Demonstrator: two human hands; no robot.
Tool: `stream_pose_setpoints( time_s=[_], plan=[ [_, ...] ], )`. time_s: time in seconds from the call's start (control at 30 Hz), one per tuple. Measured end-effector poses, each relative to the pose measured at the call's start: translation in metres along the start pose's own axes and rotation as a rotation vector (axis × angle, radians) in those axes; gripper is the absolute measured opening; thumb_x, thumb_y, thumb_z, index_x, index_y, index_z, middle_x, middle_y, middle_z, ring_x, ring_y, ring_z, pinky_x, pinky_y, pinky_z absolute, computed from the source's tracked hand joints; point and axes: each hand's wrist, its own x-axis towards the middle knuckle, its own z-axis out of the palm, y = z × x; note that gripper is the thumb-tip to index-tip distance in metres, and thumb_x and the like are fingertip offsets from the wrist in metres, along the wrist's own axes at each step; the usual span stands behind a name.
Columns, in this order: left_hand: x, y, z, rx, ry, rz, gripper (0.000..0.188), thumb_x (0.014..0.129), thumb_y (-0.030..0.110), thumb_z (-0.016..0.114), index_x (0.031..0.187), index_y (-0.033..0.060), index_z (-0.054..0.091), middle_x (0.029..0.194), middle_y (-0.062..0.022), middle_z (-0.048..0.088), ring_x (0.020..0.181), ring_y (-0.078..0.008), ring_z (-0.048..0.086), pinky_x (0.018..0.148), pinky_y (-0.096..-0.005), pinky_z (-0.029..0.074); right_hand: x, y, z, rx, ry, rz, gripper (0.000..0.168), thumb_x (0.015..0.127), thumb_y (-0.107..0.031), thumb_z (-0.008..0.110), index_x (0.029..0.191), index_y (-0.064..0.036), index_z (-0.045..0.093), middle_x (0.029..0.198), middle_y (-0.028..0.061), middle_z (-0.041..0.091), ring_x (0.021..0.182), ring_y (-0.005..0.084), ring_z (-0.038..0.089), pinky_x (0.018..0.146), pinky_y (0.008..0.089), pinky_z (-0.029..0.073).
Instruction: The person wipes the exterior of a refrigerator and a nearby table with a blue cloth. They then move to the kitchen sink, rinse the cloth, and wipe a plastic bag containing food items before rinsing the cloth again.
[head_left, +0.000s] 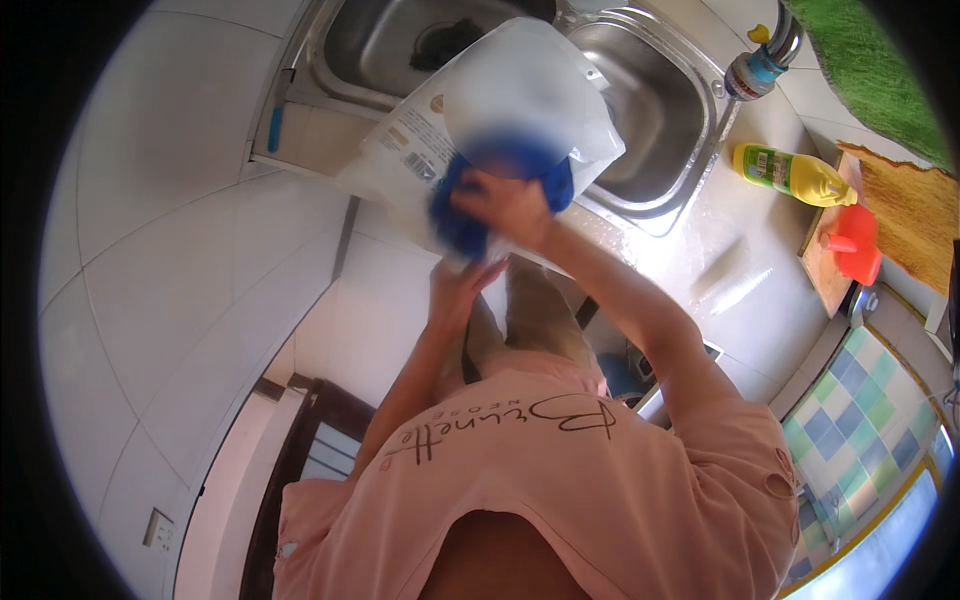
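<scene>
A large white translucent plastic bag or pouch with printed writing lies tilted over the near edge of a double steel sink. My right hand grips a blurred dark blue cloth-like thing at the lower part of the bag. Just below it, my left hand is at the bag's near end, palm turned up and fingers partly spread; whether it holds the bag is hidden by blur. A rounded whitish shape covers the bag's middle, too blurred to name.
The left sink basin holds a dark thing; the right basin has a tap beside it. Right of it on the wet counter are a yellow bottle, a red plastic thing and a wooden board. A blue-handled tool lies left.
</scene>
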Motion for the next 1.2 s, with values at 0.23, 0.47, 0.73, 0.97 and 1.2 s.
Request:
stream_pose_setpoints(
  time_s=[0.23, 0.47, 0.73, 0.97, 1.2],
  plan=[
    [0.004, 0.014, 0.012, 0.332, -0.014, 0.020, 0.031, 0.089, 0.006, 0.055, 0.117, -0.0079, 0.050, 0.106, -0.0179, 0.062, 0.094, -0.0273, 0.064, 0.082, -0.0329, 0.053, 0.026, 0.032, -0.013, -0.066, 0.024, 0.234, 0.041, 0.054, -0.006, 0.068, 0.093, -0.018, 0.064, 0.106, 0.0032, 0.056, 0.092, 0.0250, 0.054, 0.053, 0.0330, 0.052],
    [0.003, -0.003, -0.018, 0.352, 0.003, -0.047, 0.032, 0.091, 0.007, 0.051, 0.120, -0.0055, 0.046, 0.106, -0.0171, 0.062, 0.091, -0.0250, 0.066, 0.078, -0.0304, 0.054, 0.067, -0.026, 0.018, 0.024, -0.014, -0.282, 0.026, 0.066, -0.014, 0.062, 0.090, -0.024, 0.063, 0.102, 0.0006, 0.054, 0.095, 0.0225, 0.051, 0.053, 0.0272, 0.051],
    [-0.004, 0.011, -0.021, 0.262, 0.109, -0.018, 0.031, 0.086, 0.007, 0.057, 0.112, -0.0107, 0.050, 0.101, -0.0146, 0.061, 0.090, -0.0242, 0.064, 0.077, -0.0287, 0.054, 0.081, 0.002, 0.008, 0.038, 0.267, -0.121, 0.034, 0.065, -0.012, 0.063, 0.098, -0.022, 0.066, 0.106, 0.0029, 0.055, 0.091, 0.0235, 0.050, 0.056, 0.0294, 0.049],
    [-0.005, 0.072, -0.058, 0.563, 0.137, 0.023, 0.028, 0.088, 0.018, 0.060, 0.105, -0.0033, 0.057, 0.087, -0.0106, 0.066, 0.077, -0.0171, 0.065, 0.069, -0.0259, 0.052, -0.080, 0.035, -0.096, -0.076, -0.125, 0.130, 0.028, 0.068, -0.007, 0.058, 0.092, -0.016, 0.069, 0.102, 0.0031, 0.057, 0.089, 0.0241, 0.054, 0.069, 0.0323, 0.052],
    [0.004, 0.140, -0.051, 0.778, 0.218, 0.032, 0.031, 0.085, 0.018, 0.061, 0.108, -0.0004, 0.054, 0.088, -0.0088, 0.062, 0.078, -0.0184, 0.062, 0.072, -0.0285, 0.052, -0.100, 0.143, -0.121, -0.459, -0.166, 0.783, 0.043, 0.067, -0.012, 0.068, 0.109, -0.018, 0.063, 0.115, 0.0024, 0.055, 0.102, 0.0291, 0.051, 0.076, 0.0417, 0.048]
  ],
)
